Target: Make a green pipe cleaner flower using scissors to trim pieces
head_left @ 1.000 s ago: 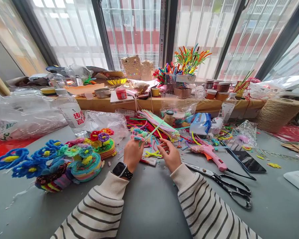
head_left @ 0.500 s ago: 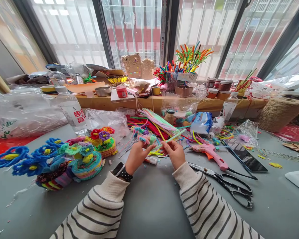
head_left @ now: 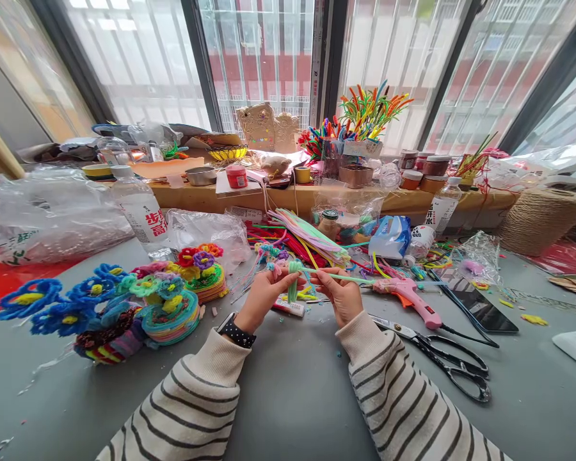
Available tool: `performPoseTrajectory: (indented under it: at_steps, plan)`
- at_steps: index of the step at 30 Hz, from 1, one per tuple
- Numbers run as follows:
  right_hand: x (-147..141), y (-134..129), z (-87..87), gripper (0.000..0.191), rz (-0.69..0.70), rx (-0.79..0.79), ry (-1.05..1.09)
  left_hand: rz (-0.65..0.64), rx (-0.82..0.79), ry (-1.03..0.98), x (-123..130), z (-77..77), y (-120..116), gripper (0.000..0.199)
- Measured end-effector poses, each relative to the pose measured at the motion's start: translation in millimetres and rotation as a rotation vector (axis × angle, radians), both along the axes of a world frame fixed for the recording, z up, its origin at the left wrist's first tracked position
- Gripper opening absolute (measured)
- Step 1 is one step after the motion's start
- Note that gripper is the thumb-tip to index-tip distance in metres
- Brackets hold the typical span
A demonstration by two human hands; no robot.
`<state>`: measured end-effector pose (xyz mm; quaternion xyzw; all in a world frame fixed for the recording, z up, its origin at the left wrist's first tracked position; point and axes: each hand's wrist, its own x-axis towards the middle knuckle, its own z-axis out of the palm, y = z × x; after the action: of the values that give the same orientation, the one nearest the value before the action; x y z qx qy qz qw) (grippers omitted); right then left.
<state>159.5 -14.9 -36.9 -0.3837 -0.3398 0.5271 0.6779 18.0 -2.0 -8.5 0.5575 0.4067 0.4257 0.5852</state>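
Observation:
Between the fingers of my left hand (head_left: 265, 296) is a small green bundle of looped pipe cleaner (head_left: 294, 282), its strands hanging down past my thumb. From it a light green pipe cleaner (head_left: 360, 280) runs sideways to my right hand (head_left: 340, 296), which pinches it and lets its free end stick out to the right. Pink and purple fuzzy pieces (head_left: 276, 259) show just above my left fingers; whether they are attached to the bundle I cannot tell. A white tube (head_left: 288, 307) with red lettering lies on the table below my left hand.
To the right lie a pink glue gun (head_left: 408, 298), black-handled scissors (head_left: 454, 365) and a phone (head_left: 480, 304). Fuzzy flower pots (head_left: 170, 314) stand at the left. A pile of pipe cleaners (head_left: 312, 237) lies behind my hands, near a water bottle (head_left: 141, 214).
The green bundle has turned, so its strands now hang down. The pipe cleaner in my right hand has swung from slanting upward to nearly level, pointing right.

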Motion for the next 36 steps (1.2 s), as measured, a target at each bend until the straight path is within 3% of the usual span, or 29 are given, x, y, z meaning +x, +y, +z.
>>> performPoseTrajectory:
  at_steps: [6,12,20,28,36]
  plan:
    - [-2.4,-0.1,-0.1,0.016,-0.023,0.081,-0.073,-0.108,-0.111,-0.012,2.7,2.3,-4.9,0.027]
    - [-4.0,-3.3,-1.7,0.012,-0.051,0.266,-0.258,-0.106,-0.198,-0.030,4.5,3.8,-8.4,0.026]
    - [-4.4,-3.9,-9.5,0.013,-0.263,0.298,-0.538,-0.202,-0.270,-0.088,4.0,1.6,-7.9,0.032]
    - [-3.6,-4.6,-4.9,0.012,-0.113,0.314,-0.490,-0.212,-0.289,-0.064,1.3,-0.7,-6.7,0.023]
    - [-3.7,-3.4,-6.6,0.012,-0.135,0.285,-0.476,-0.204,-0.277,-0.008,2.0,-0.1,-7.3,0.031]
